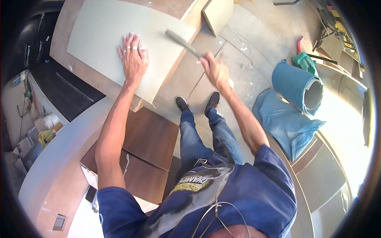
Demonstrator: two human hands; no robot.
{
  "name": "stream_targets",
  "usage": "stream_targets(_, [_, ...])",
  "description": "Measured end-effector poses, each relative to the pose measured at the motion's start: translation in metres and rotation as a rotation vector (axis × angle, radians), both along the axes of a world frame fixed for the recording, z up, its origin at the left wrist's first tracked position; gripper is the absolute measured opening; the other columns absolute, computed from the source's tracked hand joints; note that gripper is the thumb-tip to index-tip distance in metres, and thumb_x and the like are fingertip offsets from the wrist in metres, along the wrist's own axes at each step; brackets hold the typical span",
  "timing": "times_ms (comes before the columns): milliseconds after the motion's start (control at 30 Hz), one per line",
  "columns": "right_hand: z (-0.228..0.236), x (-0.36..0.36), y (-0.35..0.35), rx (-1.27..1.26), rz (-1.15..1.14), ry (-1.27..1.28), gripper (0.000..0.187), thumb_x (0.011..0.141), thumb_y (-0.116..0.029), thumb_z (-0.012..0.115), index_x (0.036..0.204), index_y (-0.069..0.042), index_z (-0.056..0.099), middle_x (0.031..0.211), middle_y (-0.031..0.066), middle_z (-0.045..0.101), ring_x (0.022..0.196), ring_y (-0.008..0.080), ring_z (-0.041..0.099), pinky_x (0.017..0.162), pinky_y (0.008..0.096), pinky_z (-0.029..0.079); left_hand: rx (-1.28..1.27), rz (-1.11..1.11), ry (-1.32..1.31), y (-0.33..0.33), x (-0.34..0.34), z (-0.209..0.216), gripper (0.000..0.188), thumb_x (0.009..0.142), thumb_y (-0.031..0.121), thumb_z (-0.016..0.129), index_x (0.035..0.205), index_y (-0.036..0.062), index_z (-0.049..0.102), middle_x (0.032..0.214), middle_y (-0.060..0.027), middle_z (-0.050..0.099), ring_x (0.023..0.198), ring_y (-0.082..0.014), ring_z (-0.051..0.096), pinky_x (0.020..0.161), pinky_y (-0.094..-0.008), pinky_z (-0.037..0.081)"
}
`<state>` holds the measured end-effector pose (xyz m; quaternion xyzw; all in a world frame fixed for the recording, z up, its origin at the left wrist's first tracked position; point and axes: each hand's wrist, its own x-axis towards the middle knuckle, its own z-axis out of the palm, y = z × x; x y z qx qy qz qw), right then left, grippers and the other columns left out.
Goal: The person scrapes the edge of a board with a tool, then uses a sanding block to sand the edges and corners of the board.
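Observation:
A pale grey-green panel [99, 29] lies on a brown wooden work surface [85, 73], its right corner reaching to the surface's edge. My left hand [134, 59] rests flat on this panel, fingers stretched out, with rings on them. In my right hand [216, 71] is a long, flat, grey file [180, 41], gripped at its near end. The file slants up and left, its far end over the panel near the right edge. Whether it touches the panel I cannot tell.
Dark brown boards [149, 139] stand below the work surface. A blue roll [295, 85] and a crumpled blue sheet [283, 119] lie to the right. Another pale board [217, 16] leans at the far edge. A black panel [65, 87] is on the left. Debris dots the tiled floor [234, 51].

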<state>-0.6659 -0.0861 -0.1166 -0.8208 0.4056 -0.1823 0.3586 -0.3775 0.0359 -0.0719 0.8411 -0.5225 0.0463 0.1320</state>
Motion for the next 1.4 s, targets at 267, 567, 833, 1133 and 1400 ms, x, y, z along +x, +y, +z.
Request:
stream_targets(267, [0.006,0.001,-0.025,0.047,0.011,0.036,0.029,0.104,-0.042,0.058,0.106,-0.013,0.061,0.074,0.0196,0.070,0.070,0.0436,0.069,0.059,0.0537,0.053,-0.022,-0.010,0.005,-0.002,0.002,0.000,0.052,0.099,0.013,0.045,0.151,0.0101,0.047,0.162,-0.0109,0.041,0.154,-0.0364,0.030,0.124,-0.0656,0.017])
stream_targets(567, [0.008,0.005,-0.037,0.055,0.066,0.031,0.032,0.105,-0.044,0.055,0.107,-0.011,0.060,0.073,0.0199,0.069,0.069,0.0439,0.067,0.060,0.0527,0.052,-0.004,-0.007,-0.010,0.001,0.001,-0.005,0.052,0.097,0.012,0.045,0.150,0.0094,0.048,0.162,-0.0096,0.041,0.155,-0.0352,0.029,0.124,-0.0658,0.017])
stream_targets(833, [0.018,0.029,-0.068,0.016,0.077,-0.007,0.029,0.105,-0.040,0.057,0.105,-0.011,0.058,0.074,0.0202,0.067,0.072,0.0481,0.065,0.061,0.0557,0.049,0.005,0.004,-0.003,0.000,-0.001,-0.004,0.052,0.097,0.012,0.046,0.150,0.0101,0.049,0.161,-0.0096,0.042,0.154,-0.0355,0.030,0.124,-0.0655,0.017])
stream_targets(1133, [0.026,0.041,-0.075,0.015,0.074,0.075,0.031,0.105,-0.042,0.057,0.103,-0.011,0.060,0.072,0.0202,0.069,0.071,0.0436,0.069,0.059,0.0533,0.052,-0.001,0.000,0.008,-0.002,-0.001,-0.006,0.052,0.098,0.012,0.047,0.150,0.0107,0.049,0.161,-0.0087,0.042,0.154,-0.0347,0.031,0.125,-0.0644,0.017])
stream_targets(1400, [0.021,0.032,-0.051,0.029,0.029,-0.027,0.033,0.105,-0.042,0.057,0.101,-0.009,0.059,0.073,0.0212,0.068,0.070,0.0464,0.067,0.058,0.0556,0.051,-0.017,-0.002,0.013,-0.007,-0.002,-0.001,0.052,0.097,0.012,0.047,0.149,0.0104,0.050,0.160,-0.0097,0.043,0.153,-0.0353,0.032,0.125,-0.0645,0.018])
